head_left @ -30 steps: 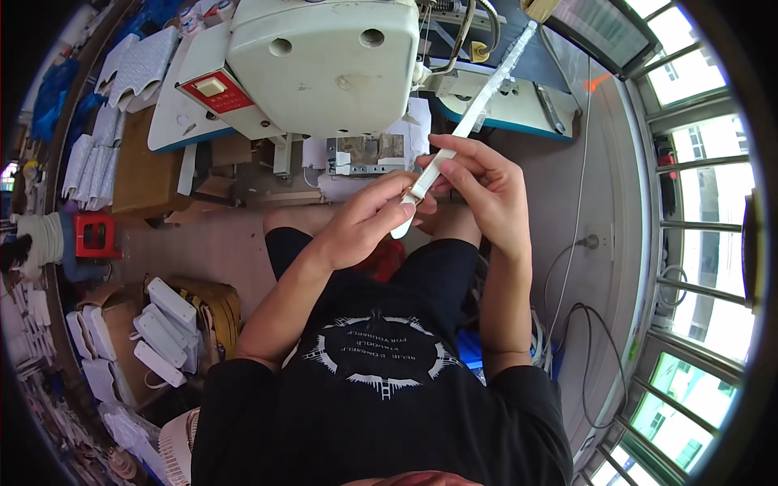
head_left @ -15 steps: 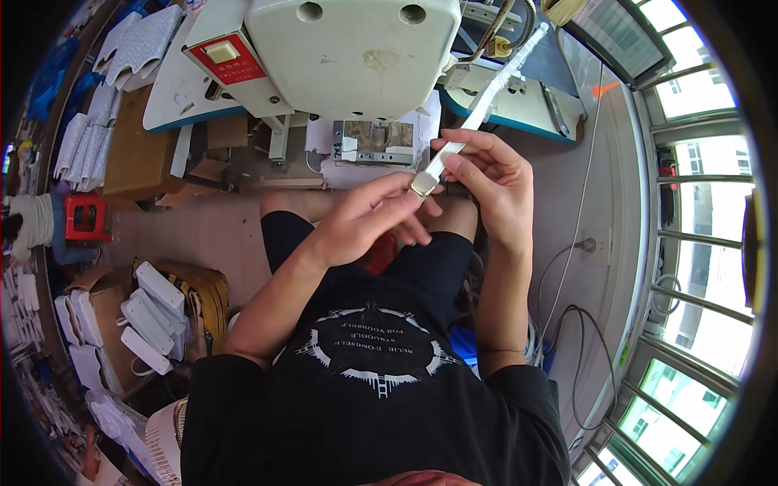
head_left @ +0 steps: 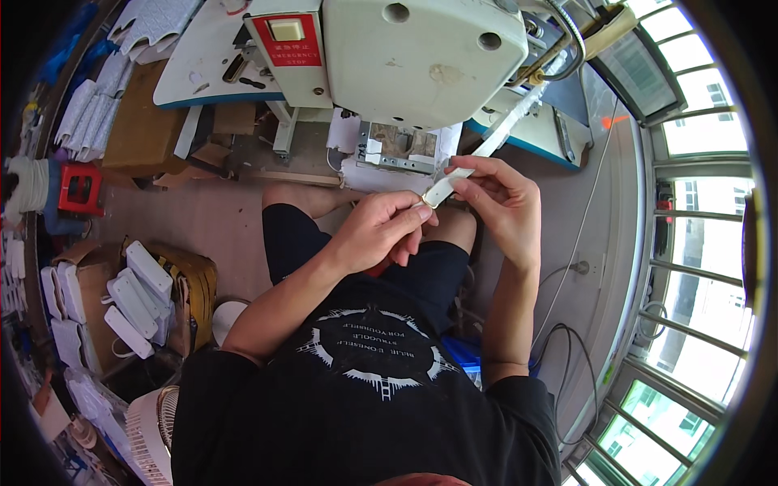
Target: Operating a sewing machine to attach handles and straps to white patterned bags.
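Note:
A narrow white strap (head_left: pixel 438 193) with a gold-edged metal buckle at its near end is held between my hands above my lap. My left hand (head_left: pixel 373 231) pinches the buckle end between thumb and forefinger, with the other fingers curled below. Just to the right, my right hand (head_left: pixel 504 209) grips the strap between thumb and fingers and covers part of it. Beyond that hand the strap's long free part runs up to the far right, past the white machine head (head_left: pixel 421 61).
Under the machine head sits a metal block (head_left: pixel 397 147). A red-faced switch box (head_left: pixel 288 44) is on its left. Cardboard boxes (head_left: pixel 144 134) and stacked white pieces (head_left: pixel 142 300) stand at the left, near a red stool (head_left: pixel 79 188). Cables (head_left: pixel 571 328) hang at the right by the windows.
My left fingers, looser before, have closed on the buckle end. The strap has turned between my hands and now bends near my right fingers. The whole view has shifted, with the machine now further right.

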Demonstrator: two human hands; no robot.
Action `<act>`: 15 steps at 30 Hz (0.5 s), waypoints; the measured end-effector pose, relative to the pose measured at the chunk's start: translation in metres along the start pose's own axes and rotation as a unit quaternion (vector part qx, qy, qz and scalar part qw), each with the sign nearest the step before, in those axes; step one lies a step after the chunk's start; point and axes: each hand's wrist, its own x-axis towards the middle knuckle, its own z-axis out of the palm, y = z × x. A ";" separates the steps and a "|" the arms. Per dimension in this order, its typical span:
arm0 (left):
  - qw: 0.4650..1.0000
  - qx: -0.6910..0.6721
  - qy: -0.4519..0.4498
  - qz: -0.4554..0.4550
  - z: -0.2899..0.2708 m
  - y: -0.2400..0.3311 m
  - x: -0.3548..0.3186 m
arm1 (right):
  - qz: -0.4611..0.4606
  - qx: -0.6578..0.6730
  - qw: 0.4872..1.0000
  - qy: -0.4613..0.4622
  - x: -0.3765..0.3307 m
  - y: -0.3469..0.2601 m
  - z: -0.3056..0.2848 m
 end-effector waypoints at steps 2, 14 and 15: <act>1.000 -0.007 0.003 -0.005 0.001 -0.002 -0.006 | 0.008 -0.035 0.999 -0.002 0.004 -0.001 -0.010; 0.710 0.600 0.285 0.235 -0.019 -0.021 -0.013 | -0.050 -0.293 0.952 0.078 0.086 -0.002 -0.014; 0.710 0.603 0.280 0.233 -0.020 -0.022 -0.009 | -0.072 -0.326 0.940 0.071 0.091 0.001 -0.011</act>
